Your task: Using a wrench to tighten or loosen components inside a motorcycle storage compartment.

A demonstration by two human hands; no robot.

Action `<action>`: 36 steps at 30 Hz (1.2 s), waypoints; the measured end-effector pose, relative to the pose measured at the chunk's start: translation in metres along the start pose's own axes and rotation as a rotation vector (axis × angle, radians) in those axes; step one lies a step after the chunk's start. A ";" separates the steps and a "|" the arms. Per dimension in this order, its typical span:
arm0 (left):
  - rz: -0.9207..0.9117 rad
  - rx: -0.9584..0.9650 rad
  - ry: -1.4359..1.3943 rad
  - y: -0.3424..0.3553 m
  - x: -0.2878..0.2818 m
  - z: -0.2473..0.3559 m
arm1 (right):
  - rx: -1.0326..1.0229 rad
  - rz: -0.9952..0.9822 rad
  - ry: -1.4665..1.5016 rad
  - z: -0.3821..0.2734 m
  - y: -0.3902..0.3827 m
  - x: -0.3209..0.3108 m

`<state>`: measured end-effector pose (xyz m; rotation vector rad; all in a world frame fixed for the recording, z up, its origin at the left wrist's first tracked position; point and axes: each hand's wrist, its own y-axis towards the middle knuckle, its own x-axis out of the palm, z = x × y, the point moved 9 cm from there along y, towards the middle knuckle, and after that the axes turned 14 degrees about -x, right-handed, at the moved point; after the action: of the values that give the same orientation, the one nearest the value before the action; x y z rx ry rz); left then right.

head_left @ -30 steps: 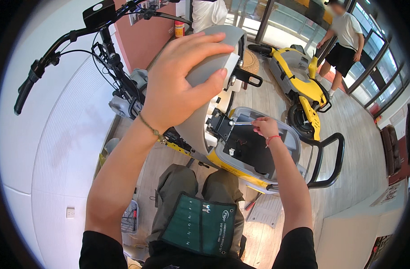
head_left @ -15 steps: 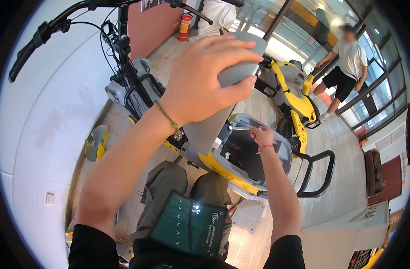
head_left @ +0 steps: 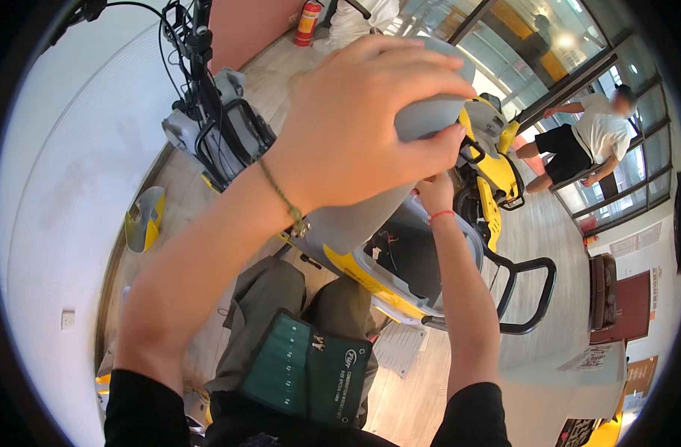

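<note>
My left hand [head_left: 377, 112] is wrapped over the upper end of a raised grey scooter seat [head_left: 430, 119], thumb on its near side. Beneath the seat, the open storage bin [head_left: 422, 257] of the yellow-and-grey scooter shows some thin wires inside. My right hand [head_left: 436, 195] is closed at the seat's underside, just below my left thumb, and its fingertips are hidden. The wrench it held half a second ago is out of sight behind the seat and hands. Across my lap lies a green wrench pouch [head_left: 281, 365] with small metal pieces on it.
A black rear rack [head_left: 530, 298] juts out to the right of the bin. Another yellow scooter [head_left: 497, 167] stands beyond, with a person [head_left: 593, 138] near the glass doors. Bike handlebar parts [head_left: 199, 67], a fire extinguisher [head_left: 307, 24] and a yellow-grey part [head_left: 144, 220] are to the left.
My right hand has moved up from over the bin to the seat's underside, taking the wrench out of view. My left hand still holds the seat. The view has shifted slightly.
</note>
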<state>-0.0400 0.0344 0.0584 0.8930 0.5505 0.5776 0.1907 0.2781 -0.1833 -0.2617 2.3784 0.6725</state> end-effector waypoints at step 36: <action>0.079 0.012 0.299 -0.065 -0.024 0.052 | 0.634 -0.104 1.132 -0.100 -0.246 -0.005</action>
<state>-0.0077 -0.0429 0.0360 0.8477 0.7915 0.7865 0.2265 0.0161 -0.2121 -0.5808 3.4211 -0.4691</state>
